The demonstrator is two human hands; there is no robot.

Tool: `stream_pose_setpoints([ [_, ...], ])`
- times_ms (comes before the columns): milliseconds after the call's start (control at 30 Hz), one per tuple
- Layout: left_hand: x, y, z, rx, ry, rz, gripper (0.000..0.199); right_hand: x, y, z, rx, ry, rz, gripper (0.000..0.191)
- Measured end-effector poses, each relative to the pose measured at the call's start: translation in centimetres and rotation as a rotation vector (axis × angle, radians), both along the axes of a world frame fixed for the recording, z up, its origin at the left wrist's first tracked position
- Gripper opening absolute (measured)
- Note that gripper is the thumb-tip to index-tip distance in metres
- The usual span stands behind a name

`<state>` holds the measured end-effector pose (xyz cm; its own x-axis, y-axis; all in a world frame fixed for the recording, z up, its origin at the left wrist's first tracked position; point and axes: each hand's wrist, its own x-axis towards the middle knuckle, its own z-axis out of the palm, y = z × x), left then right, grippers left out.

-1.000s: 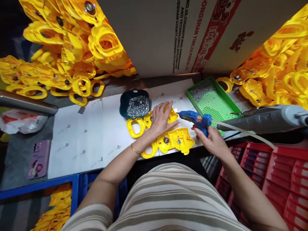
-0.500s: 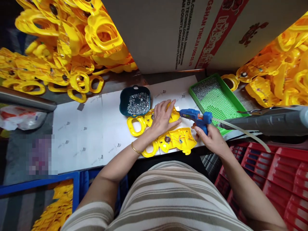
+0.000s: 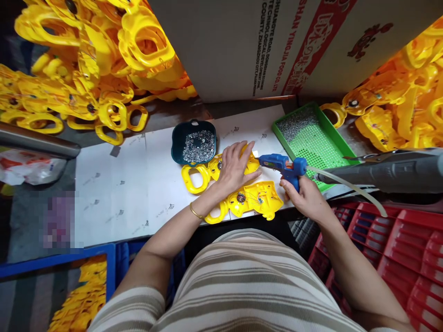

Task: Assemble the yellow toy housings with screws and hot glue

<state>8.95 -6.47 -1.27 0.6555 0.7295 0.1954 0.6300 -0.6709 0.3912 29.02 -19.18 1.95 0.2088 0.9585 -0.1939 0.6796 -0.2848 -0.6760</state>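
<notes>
My right hand (image 3: pixel 306 196) is wrapped round the handle of a blue glue gun (image 3: pixel 277 162), whose nozzle points left at the far yellow plastic shell (image 3: pixel 195 179). A pale glue stick trails from the gun's rear. My left hand (image 3: pixel 234 168) lies over that same shell with its fingers spread, hiding much of it. Nearer my body, a second yellow shell (image 3: pixel 268 199) rests with its inside up, showing a round speaker and thin wires. Whether the nozzle touches the shell is too small to tell.
A dark teal bowl (image 3: pixel 176 143) of small metal parts and a green tray (image 3: pixel 337 143) with more stand on the white board (image 3: pixel 110 193). Yellow shells are piled at both sides of a large carton (image 3: pixel 235 55). Red crates (image 3: pixel 391 249) stand at right, with scissors above them.
The view has shifted slightly. My right hand and the glue gun have moved very slightly right; my left hand stays on the far shell.
</notes>
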Motion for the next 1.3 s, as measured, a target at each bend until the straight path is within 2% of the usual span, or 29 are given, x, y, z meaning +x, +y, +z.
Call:
stream_pose_setpoints([
  [467, 0.1, 0.0, 0.3, -0.025, 0.020, 0.009, 0.081, -0.2, 0.1, 0.7, 0.006, -0.001, 0.006, 0.037],
  [900, -0.1, 0.0, 0.0, -0.013, -0.038, -0.008, 0.083, 0.2, 0.0, 0.8, -0.032, 0.029, 0.005, 0.042],
  [1100, -0.3, 0.3, -0.4, -0.020, -0.059, -0.011, 0.088, -0.2, -0.1, 0.5, -0.066, 0.258, -0.004, 0.044],
  [1200, -0.4, 0.3, -0.7, -0.006, -0.091, 0.002, 0.093, -1.1, -0.6, 1.4, -0.017, 0.419, -0.046, 0.041],
  [1300, -0.4, 0.4, -0.8, 0.030, -0.089, 0.021, 0.094, -2.0, -3.0, 2.9, 0.034, 0.582, -0.114, 0.035],
])
